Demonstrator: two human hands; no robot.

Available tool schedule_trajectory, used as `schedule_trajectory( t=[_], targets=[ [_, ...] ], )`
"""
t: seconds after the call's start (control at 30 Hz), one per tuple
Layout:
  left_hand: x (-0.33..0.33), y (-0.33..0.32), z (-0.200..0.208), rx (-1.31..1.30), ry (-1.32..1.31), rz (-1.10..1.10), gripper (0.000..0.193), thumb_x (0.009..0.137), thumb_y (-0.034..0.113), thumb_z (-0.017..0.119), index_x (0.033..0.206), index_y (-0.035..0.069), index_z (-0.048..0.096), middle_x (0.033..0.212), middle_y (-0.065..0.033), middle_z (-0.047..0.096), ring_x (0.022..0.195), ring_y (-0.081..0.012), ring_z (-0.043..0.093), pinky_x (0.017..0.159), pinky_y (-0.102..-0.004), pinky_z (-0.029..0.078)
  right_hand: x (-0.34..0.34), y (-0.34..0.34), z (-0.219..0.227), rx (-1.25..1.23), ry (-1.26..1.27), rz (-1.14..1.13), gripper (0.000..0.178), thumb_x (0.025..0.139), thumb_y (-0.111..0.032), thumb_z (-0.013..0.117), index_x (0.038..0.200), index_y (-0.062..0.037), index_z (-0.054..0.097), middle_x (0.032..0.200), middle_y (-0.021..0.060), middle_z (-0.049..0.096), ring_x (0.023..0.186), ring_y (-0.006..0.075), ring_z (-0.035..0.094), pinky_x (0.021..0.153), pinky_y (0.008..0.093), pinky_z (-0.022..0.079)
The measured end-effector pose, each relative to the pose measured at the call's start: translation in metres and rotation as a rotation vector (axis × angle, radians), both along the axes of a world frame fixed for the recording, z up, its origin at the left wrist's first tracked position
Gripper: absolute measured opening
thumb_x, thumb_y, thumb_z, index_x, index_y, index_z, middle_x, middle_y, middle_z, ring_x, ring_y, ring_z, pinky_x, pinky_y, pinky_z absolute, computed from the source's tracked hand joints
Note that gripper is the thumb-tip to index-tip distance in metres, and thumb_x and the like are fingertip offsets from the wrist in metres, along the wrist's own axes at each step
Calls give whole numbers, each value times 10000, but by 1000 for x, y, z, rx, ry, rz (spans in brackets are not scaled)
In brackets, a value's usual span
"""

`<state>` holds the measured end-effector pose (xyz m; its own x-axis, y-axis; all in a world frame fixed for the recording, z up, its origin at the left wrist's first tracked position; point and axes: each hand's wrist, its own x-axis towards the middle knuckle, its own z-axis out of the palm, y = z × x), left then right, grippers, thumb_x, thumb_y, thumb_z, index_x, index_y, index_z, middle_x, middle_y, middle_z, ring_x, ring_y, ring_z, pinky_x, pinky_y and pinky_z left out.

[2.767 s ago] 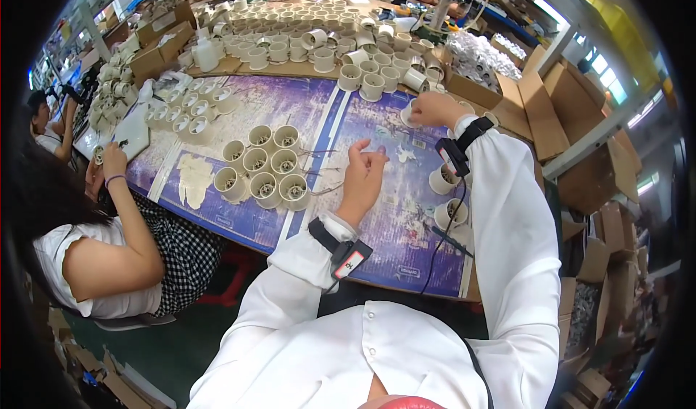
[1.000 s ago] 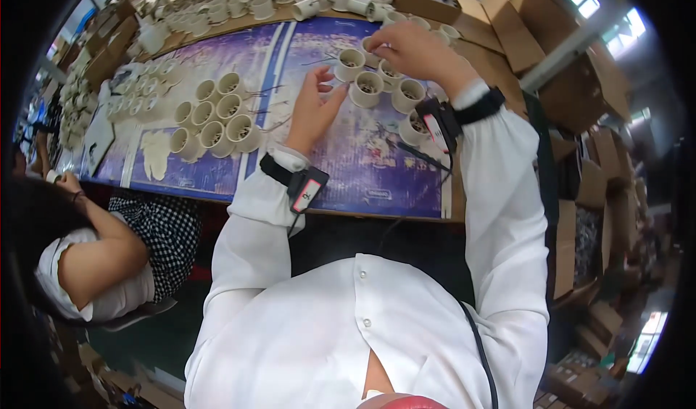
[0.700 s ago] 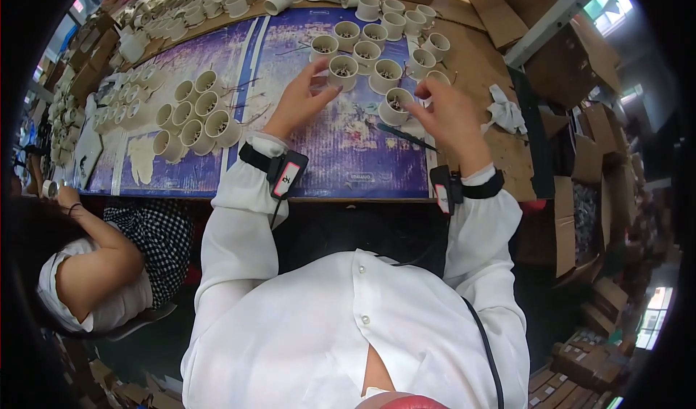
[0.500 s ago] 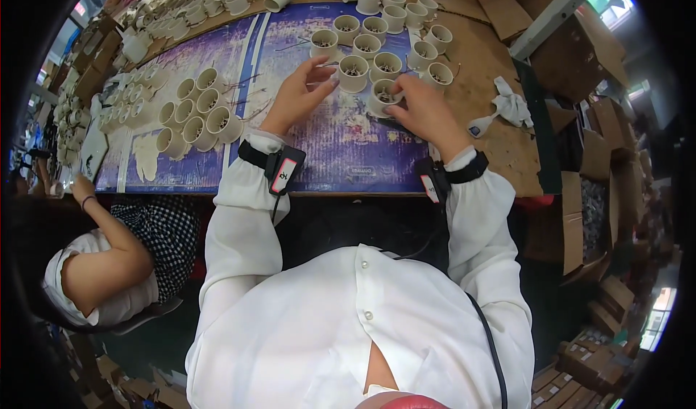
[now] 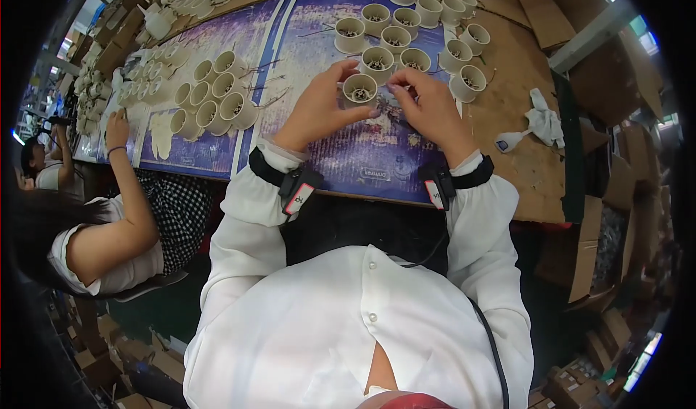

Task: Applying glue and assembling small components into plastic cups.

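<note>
My left hand (image 5: 319,108) curves round the left and near sides of a cream cup-shaped plastic part (image 5: 360,98), fingers behind it and thumb in front. Small metal pieces show inside this cup. Just to its right, my right hand (image 5: 433,112) has its fingers bent and thumb drawn in, as in a pinch. Anything between those fingertips is too small to make out. Behind my hands stand more such cups, among them one cup (image 5: 377,62) directly beyond the held one and another cup (image 5: 415,59) beyond my right fingers.
More cups (image 5: 233,112) stand in a cluster to the left, thin wires poking out. A crumpled white cloth (image 5: 545,119) and a white-handled tool (image 5: 511,141) lie at the right. Cardboard boxes (image 5: 612,68) flank the table's right. A co-worker (image 5: 109,242) sits at the left.
My left hand has moved right and closed round the nearest cup. My right hand has come off that cup to its right side. The view has shifted; the co-worker's arm is raised further.
</note>
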<state>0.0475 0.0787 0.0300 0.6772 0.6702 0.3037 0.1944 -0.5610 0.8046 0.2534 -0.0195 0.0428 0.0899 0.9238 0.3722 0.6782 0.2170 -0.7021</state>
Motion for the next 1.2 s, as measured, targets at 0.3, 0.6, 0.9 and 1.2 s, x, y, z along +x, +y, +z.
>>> schedule_trajectory(
  t=[0.3, 0.6, 0.9, 1.2],
  targets=[
    [-12, 3, 7, -748, -390, -148, 468, 976, 265, 620, 1342, 7, 482, 1233, -128, 613, 1095, -231, 639, 905, -364, 556, -9, -3, 8, 61, 225, 26, 205, 928, -81, 620, 1127, -38, 640, 978, 42, 668, 788, 106, 638, 669, 266, 497],
    [-22, 15, 0, -1171, -447, -255, 504, 1065, 417, 375, 1386, 37, 458, 1249, -123, 617, 1111, -225, 643, 853, -375, 606, -28, 5, 9, 82, 239, 97, 267, 908, -107, 658, 1173, -70, 660, 997, 29, 668, 836, 97, 609, 650, 241, 470],
    [-24, 23, -11, -1280, -470, -328, 451, 1063, 371, 414, 1361, 38, 474, 1239, -120, 617, 1095, -206, 646, 830, -342, 616, -29, 9, -4, 36, 195, 121, 263, 898, -124, 666, 1156, -72, 670, 994, 45, 670, 808, 132, 622, 638, 253, 473],
    [-24, 18, -4, -1239, -523, -282, 414, 1034, 290, 516, 1354, 29, 476, 1255, -114, 593, 1139, -222, 612, 979, -398, 534, -31, 7, -4, 68, 115, 125, 270, 882, -94, 658, 1151, -71, 663, 999, 69, 675, 753, 173, 627, 610, 274, 477]
  ],
)
